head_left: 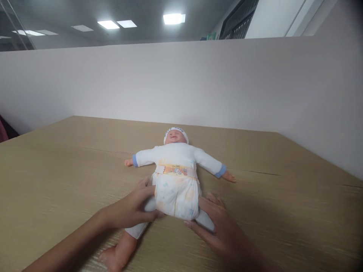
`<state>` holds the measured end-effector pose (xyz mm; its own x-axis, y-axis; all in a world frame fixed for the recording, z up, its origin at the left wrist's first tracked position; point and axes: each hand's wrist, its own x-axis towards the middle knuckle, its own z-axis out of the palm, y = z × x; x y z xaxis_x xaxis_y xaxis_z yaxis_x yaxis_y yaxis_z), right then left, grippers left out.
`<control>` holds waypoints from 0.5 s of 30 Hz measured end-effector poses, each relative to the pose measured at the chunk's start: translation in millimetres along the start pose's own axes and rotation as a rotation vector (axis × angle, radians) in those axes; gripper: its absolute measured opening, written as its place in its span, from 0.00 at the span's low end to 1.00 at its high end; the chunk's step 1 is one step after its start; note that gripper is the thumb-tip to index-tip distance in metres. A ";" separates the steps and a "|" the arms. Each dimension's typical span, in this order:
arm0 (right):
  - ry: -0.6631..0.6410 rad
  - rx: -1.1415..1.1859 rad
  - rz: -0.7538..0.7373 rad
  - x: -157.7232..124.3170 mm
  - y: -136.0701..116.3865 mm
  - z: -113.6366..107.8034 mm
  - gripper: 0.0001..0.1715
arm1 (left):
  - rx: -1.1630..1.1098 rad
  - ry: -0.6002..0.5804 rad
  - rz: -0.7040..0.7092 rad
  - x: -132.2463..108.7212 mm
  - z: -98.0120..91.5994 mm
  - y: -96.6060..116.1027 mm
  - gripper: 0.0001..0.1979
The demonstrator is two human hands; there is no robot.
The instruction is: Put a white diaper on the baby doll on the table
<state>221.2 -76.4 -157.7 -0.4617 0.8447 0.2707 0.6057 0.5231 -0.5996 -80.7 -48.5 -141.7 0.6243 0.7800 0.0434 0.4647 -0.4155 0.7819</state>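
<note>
A baby doll [178, 153] lies on its back on the table, arms spread, in a white outfit with blue cuffs and a white cap with lettering. Around its hips, over the outfit, is a white patterned diaper [177, 194] with an orange waist strip fastened across the front. My left hand [136, 204] is closed around the thigh on the left, its fingers at the diaper's leg edge. On the other side, my right hand [214, 221] grips the opposite leg edge, thumb below and fingers beside the thigh. The doll's right-hand lower leg is hidden behind my right hand.
The wooden table [70, 170] has thin seam lines across it. A pale wall panel [170, 83] rises behind its back edge and along the right. At the far left edge a dark and reddish object [5, 130] shows partly.
</note>
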 end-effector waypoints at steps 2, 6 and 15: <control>-0.004 0.008 0.011 0.0 -1.5 -0.6 0.03 | -0.008 -0.003 -0.009 -0.8 0.4 -1.8 0.18; 0.003 0.004 0.021 0.6 -4.8 -2.7 0.04 | -0.012 -0.001 0.001 -0.8 1.7 -3.4 0.19; 0.057 -0.041 -0.028 -0.5 -5.3 -0.7 0.04 | -0.012 0.017 0.001 -2.3 5.0 -7.3 0.22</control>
<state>218.6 -79.5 -154.1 -0.4422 0.8341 0.3298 0.6198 0.5500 -0.5598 -82.4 -49.6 -150.5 0.6140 0.7874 0.0552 0.4560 -0.4109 0.7894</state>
